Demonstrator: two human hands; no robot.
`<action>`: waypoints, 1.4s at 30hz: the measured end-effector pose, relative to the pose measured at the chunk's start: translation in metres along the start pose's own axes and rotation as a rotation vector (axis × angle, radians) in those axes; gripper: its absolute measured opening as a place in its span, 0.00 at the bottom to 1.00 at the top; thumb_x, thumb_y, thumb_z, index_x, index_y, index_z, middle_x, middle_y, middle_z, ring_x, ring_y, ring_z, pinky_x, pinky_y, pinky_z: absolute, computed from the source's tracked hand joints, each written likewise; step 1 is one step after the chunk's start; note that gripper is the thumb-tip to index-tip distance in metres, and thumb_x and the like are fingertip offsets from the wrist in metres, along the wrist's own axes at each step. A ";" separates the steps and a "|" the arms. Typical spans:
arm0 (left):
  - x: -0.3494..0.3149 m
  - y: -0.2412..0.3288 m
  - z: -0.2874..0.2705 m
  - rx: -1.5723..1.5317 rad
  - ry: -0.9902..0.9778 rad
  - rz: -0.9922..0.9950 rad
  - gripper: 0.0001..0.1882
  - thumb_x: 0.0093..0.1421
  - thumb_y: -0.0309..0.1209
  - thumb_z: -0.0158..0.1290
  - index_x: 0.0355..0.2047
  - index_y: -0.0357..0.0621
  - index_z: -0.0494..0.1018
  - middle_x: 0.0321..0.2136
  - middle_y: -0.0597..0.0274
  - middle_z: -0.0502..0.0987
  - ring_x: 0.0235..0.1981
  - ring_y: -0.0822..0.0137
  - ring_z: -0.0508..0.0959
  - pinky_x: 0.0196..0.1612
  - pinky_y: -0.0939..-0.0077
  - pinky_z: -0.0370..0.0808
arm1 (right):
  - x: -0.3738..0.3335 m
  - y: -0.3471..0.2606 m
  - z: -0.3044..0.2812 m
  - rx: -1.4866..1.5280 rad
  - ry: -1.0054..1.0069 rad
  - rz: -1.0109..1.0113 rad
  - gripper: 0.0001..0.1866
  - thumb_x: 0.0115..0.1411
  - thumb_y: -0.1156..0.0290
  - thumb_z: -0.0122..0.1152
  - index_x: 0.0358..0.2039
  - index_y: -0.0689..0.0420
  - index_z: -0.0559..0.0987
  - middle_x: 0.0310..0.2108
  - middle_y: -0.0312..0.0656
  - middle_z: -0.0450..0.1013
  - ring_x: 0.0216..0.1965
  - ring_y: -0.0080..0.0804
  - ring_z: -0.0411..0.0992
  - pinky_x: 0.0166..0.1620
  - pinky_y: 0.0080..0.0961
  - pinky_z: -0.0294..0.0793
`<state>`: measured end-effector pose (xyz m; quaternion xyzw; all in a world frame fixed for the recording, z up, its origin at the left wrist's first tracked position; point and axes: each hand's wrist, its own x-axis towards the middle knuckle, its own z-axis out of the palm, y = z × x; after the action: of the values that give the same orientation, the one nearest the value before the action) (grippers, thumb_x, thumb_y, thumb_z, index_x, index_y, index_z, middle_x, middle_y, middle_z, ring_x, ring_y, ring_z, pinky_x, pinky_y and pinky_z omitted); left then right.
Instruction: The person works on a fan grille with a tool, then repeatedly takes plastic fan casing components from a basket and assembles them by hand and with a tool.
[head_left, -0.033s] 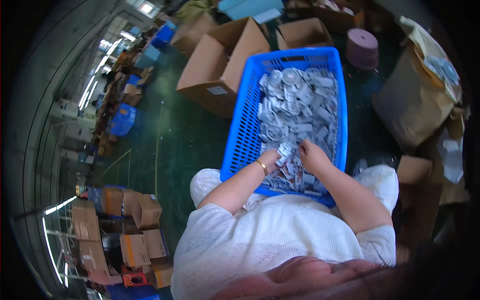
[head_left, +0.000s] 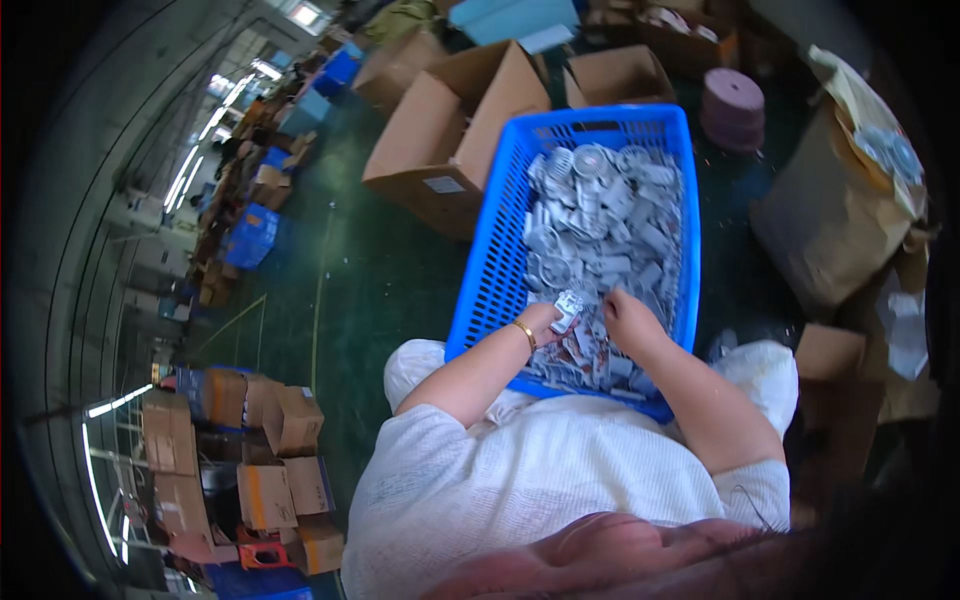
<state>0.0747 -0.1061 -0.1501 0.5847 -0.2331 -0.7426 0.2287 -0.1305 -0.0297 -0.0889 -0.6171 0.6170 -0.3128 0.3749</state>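
The person sits over a blue basket [head_left: 497, 262] heaped with small grey metal parts [head_left: 610, 235], and the step in hand looks like picking and checking pieces one at a time. The left hand [head_left: 545, 322] pinches one grey part [head_left: 567, 306] just above the near end of the heap; the right hand [head_left: 630, 318] rests curled on the pile beside it, whether gripping anything I cannot tell. Next likely calls for turning the piece between both hands. Nothing differs visibly from the earlier frame.
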 end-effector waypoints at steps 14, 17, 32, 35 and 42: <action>0.048 0.157 0.008 0.362 -0.049 0.694 0.06 0.43 0.31 0.52 0.23 0.45 0.71 0.28 0.60 0.75 0.27 0.59 0.76 0.27 0.67 0.73 | 0.012 -0.007 -0.008 0.026 0.022 0.092 0.11 0.57 0.66 0.46 0.33 0.61 0.70 0.31 0.56 0.71 0.36 0.54 0.68 0.38 0.41 0.67; 0.080 0.040 0.042 0.709 -0.098 0.469 0.11 0.52 0.34 0.50 0.34 0.44 0.70 0.25 0.59 0.75 0.24 0.65 0.75 0.25 0.71 0.73 | 0.016 -0.007 -0.008 0.192 0.061 0.126 0.10 0.57 0.67 0.47 0.31 0.61 0.70 0.29 0.56 0.71 0.34 0.54 0.69 0.35 0.41 0.66; 0.142 -0.156 0.081 1.905 -0.579 0.606 0.12 0.51 0.32 0.49 0.36 0.42 0.68 0.30 0.56 0.73 0.31 0.63 0.74 0.30 0.68 0.74 | 0.007 -0.022 -0.020 0.467 -0.019 0.202 0.11 0.55 0.67 0.46 0.31 0.61 0.71 0.30 0.52 0.71 0.35 0.50 0.69 0.37 0.39 0.67; 0.143 -0.166 0.082 1.960 -0.596 0.573 0.12 0.51 0.32 0.49 0.36 0.42 0.68 0.31 0.56 0.73 0.32 0.62 0.74 0.31 0.67 0.74 | 0.008 -0.023 -0.021 0.555 -0.026 0.179 0.10 0.54 0.68 0.46 0.30 0.61 0.71 0.28 0.51 0.70 0.31 0.48 0.69 0.34 0.38 0.66; 0.141 -0.176 0.088 1.965 -0.580 0.576 0.13 0.51 0.31 0.49 0.37 0.42 0.67 0.33 0.55 0.72 0.35 0.61 0.73 0.34 0.66 0.74 | 0.011 -0.019 -0.005 0.554 -0.039 0.180 0.09 0.55 0.67 0.47 0.30 0.60 0.71 0.27 0.50 0.70 0.30 0.46 0.69 0.33 0.38 0.66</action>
<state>-0.0527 -0.0473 -0.3473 0.2366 -0.9054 -0.2575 -0.2409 -0.1243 -0.0419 -0.0713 -0.4399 0.5532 -0.4230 0.5670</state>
